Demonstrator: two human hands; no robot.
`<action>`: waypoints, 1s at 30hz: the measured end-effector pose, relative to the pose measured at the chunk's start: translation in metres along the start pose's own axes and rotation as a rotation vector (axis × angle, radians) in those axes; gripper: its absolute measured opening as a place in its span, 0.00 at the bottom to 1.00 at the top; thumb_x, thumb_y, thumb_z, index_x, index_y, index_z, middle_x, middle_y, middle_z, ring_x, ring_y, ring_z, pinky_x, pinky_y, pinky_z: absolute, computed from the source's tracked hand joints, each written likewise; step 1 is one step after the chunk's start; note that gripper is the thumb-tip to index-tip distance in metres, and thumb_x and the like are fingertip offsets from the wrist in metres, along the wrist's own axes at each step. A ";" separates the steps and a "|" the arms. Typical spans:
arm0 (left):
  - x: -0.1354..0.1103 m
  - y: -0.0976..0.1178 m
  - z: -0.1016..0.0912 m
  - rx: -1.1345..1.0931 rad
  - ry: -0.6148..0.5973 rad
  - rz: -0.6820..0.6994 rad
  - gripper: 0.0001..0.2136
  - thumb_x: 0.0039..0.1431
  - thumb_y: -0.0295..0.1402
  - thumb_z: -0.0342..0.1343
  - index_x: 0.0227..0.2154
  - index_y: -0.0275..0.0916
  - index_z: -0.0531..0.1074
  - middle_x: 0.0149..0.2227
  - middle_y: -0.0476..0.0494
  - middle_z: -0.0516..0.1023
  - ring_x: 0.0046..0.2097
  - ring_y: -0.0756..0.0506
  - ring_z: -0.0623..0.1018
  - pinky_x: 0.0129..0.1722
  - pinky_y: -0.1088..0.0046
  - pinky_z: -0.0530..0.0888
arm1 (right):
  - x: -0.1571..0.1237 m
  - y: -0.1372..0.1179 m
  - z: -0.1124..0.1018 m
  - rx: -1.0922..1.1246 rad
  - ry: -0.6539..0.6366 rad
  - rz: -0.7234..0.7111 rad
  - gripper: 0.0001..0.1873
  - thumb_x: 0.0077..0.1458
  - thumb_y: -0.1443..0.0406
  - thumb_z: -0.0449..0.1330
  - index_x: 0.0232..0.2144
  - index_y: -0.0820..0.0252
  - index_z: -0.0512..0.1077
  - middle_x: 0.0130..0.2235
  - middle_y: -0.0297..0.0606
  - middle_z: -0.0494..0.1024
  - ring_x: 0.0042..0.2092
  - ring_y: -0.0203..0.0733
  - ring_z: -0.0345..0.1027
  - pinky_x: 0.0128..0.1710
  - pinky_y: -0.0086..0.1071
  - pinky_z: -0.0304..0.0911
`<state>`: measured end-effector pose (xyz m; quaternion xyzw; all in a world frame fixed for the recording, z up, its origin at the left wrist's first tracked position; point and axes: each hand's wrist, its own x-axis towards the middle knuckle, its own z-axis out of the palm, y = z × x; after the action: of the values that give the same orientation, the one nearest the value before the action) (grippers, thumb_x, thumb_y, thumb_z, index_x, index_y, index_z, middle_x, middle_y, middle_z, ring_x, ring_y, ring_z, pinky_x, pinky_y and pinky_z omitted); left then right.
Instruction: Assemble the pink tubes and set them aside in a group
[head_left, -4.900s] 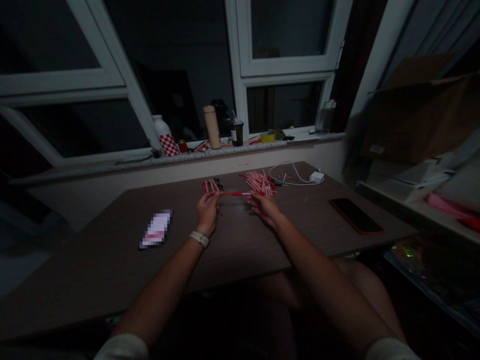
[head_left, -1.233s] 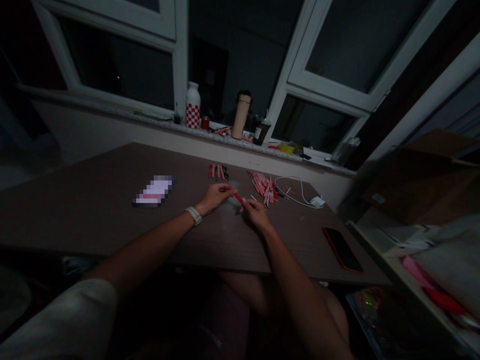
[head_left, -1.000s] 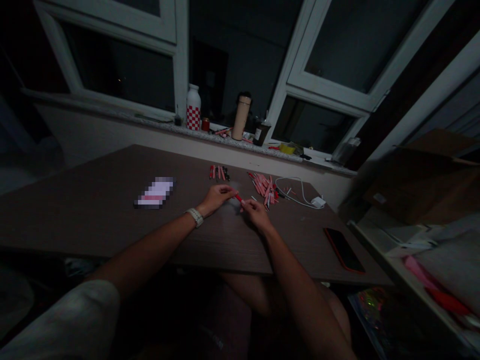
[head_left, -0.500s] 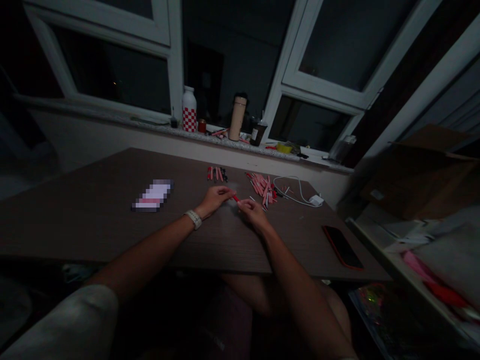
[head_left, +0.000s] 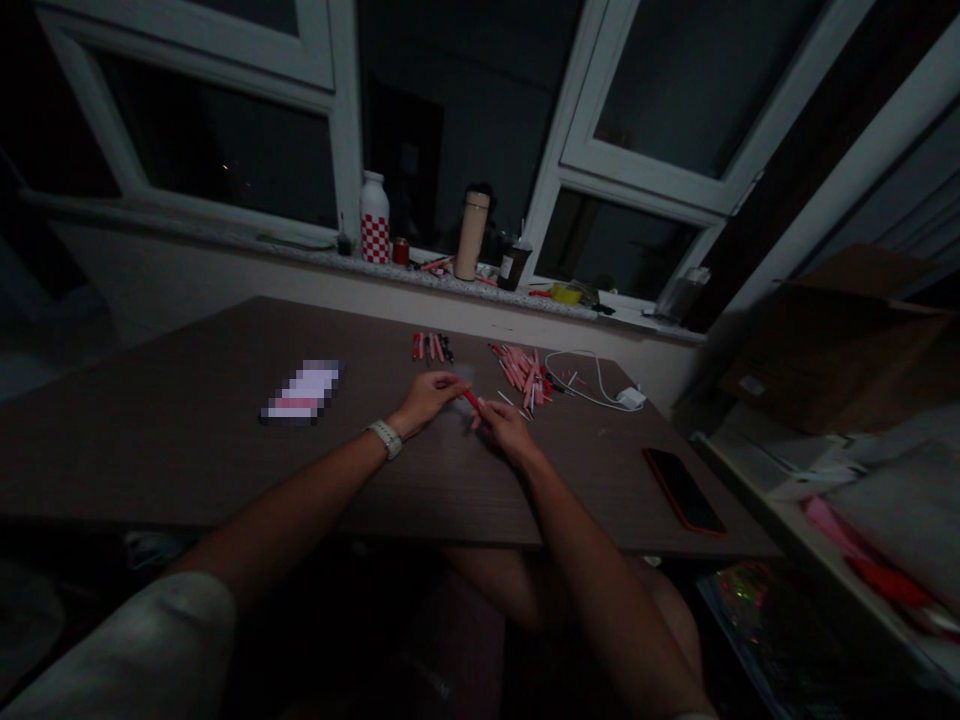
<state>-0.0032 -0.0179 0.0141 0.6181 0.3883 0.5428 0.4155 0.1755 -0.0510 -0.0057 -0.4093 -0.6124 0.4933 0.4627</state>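
Above the middle of the table (head_left: 360, 470), a short red pen or pen barrel (head_left: 471, 398) slants between my two hands. The fingertips of my left hand (head_left: 427, 400), which has a pale watch on its wrist, pinch its upper left end. My right hand (head_left: 508, 432) grips the lower right end with thumb and forefinger, its other fingers hanging loosely below. Just beyond my left hand lies a neat row of red, pink and black pens (head_left: 433, 348). A loose heap of pink pen parts (head_left: 527, 374) is behind my right hand, with thin white refills (head_left: 514, 405) at its near side.
A phone with a blurred lit screen (head_left: 302, 392) lies on the left, a dark phone (head_left: 684, 490) on the right. A white charger (head_left: 631, 398) with its cable is beyond the heap. Bottles, including a checkered one (head_left: 375, 225), line the windowsill. A cardboard box (head_left: 840, 350) stands at right.
The lower fingers of my right hand have loosened and spread a little, and more of the red pen shows between the hands. The whole view has shifted slightly.
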 end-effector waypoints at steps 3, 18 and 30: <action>0.000 0.001 0.000 -0.011 -0.007 -0.012 0.24 0.41 0.54 0.69 0.28 0.35 0.79 0.28 0.45 0.80 0.32 0.47 0.74 0.34 0.71 0.69 | 0.002 0.003 0.000 0.012 0.038 -0.004 0.30 0.44 0.38 0.65 0.27 0.58 0.74 0.18 0.29 0.67 0.20 0.32 0.54 0.20 0.28 0.46; 0.000 0.000 0.001 -0.030 -0.019 -0.016 0.24 0.40 0.55 0.70 0.27 0.36 0.79 0.27 0.45 0.79 0.31 0.47 0.74 0.34 0.71 0.70 | 0.000 -0.002 0.002 0.023 -0.011 0.020 0.32 0.44 0.36 0.63 0.26 0.59 0.73 0.19 0.31 0.70 0.18 0.30 0.50 0.19 0.28 0.42; 0.000 -0.001 0.001 -0.008 -0.009 -0.026 0.26 0.39 0.56 0.70 0.27 0.35 0.79 0.28 0.45 0.79 0.31 0.47 0.74 0.33 0.72 0.69 | 0.001 -0.002 0.001 0.063 -0.020 0.053 0.31 0.46 0.36 0.62 0.28 0.59 0.73 0.20 0.31 0.71 0.17 0.29 0.48 0.17 0.28 0.38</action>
<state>-0.0021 -0.0171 0.0130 0.6137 0.3922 0.5362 0.4266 0.1739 -0.0502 -0.0038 -0.4055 -0.5900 0.5286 0.4561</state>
